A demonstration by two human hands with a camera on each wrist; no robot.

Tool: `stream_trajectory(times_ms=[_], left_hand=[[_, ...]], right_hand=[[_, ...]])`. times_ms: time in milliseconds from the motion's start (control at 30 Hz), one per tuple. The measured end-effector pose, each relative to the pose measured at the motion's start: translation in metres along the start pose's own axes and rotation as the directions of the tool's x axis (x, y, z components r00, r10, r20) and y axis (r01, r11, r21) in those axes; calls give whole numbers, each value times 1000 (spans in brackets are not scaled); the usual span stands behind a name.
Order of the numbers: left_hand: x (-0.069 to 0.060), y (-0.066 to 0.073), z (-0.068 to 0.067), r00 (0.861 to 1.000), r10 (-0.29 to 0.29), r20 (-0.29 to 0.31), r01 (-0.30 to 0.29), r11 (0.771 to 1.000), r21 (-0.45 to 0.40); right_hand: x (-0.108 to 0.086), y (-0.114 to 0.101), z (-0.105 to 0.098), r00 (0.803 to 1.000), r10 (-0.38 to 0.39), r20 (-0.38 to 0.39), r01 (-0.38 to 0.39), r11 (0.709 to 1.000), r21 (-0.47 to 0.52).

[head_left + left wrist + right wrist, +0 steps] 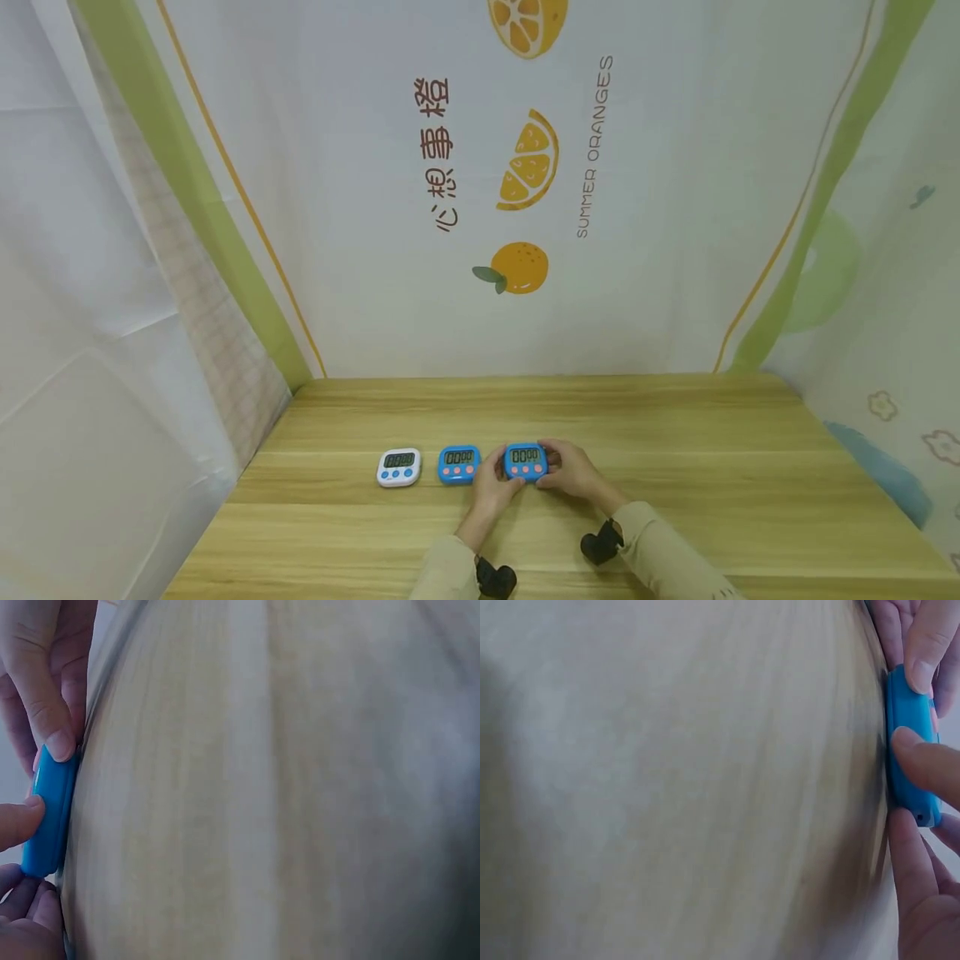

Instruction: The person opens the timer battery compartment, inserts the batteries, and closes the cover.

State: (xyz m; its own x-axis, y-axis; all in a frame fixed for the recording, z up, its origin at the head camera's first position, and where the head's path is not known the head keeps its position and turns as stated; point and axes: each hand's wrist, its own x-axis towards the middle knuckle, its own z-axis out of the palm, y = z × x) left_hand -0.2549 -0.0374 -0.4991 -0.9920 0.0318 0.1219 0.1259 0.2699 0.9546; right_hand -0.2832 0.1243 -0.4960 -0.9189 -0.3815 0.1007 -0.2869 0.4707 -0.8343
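A blue digital timer point(526, 462) with pink buttons lies between my two hands, its display reading 00 00. My left hand point(491, 492) holds its left side, thumb at the near edge. At its right side my right hand point(573, 471) grips with thumb and fingers. Both wrist views show this blue timer point(51, 814) edge-on, low against the tabletop, with thumbs on its near side. Just left of my left hand is a second blue timer point(459, 464), also with pink buttons. Farther left lies a white timer point(399, 467) with blue buttons.
The three timers stand in a row across the wood-grain table point(675, 433). Behind it hangs a white cloth point(360, 292) printed with oranges and lettering. More cloth point(97, 350) hangs at the left side and at the right.
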Motion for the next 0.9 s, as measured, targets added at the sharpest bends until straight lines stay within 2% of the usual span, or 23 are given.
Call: stream_trajectory(times_ms=[233, 400, 567, 900], left_hand=[[1, -2, 0, 999, -37, -16, 36, 998, -57], [3, -3, 0, 998, -60, -7, 59, 996, -73], [3, -4, -1, 998, -55, 7, 55, 996, -70], [-1, -4, -1, 999, -24, 27, 27, 995, -98]], right_hand=[[1, -3, 1, 998, 57, -7, -57, 998, 5], [2, -4, 1, 998, 65, -9, -65, 998, -1], [3, -2, 1, 998, 64, -7, -64, 998, -11], [-3, 1, 2, 997, 68, -22, -67, 997, 31]])
